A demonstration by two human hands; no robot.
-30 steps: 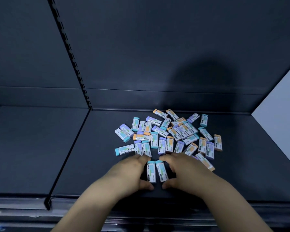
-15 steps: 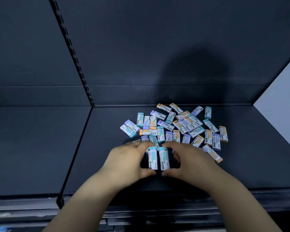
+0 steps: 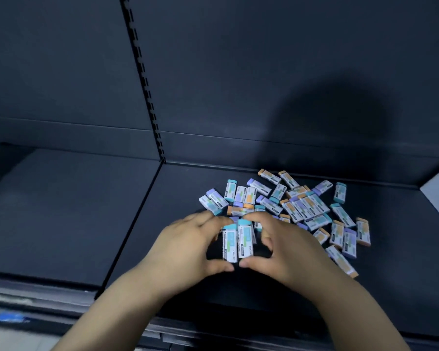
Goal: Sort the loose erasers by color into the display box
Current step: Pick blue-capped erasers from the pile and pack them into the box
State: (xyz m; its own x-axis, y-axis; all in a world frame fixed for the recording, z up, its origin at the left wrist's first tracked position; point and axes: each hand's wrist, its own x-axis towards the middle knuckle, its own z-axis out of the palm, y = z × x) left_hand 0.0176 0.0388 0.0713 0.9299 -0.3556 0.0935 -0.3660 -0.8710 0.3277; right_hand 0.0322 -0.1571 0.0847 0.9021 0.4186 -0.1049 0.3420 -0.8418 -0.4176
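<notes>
Closer together than before, left hand [image 3: 188,247] and right hand [image 3: 281,249] pinch two teal-capped white-sleeved rubber erasers [image 3: 237,243] between them at near edge of mixed loose-eraser pile [image 3: 302,206]. Step, likely: gathering teal. Next needs display box, not in view.

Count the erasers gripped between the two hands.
2, both teal-capped and pressed side by side. The left eraser sits against the left hand, and the right eraser against the right hand. The curled fingers may hide another behind them.
</notes>
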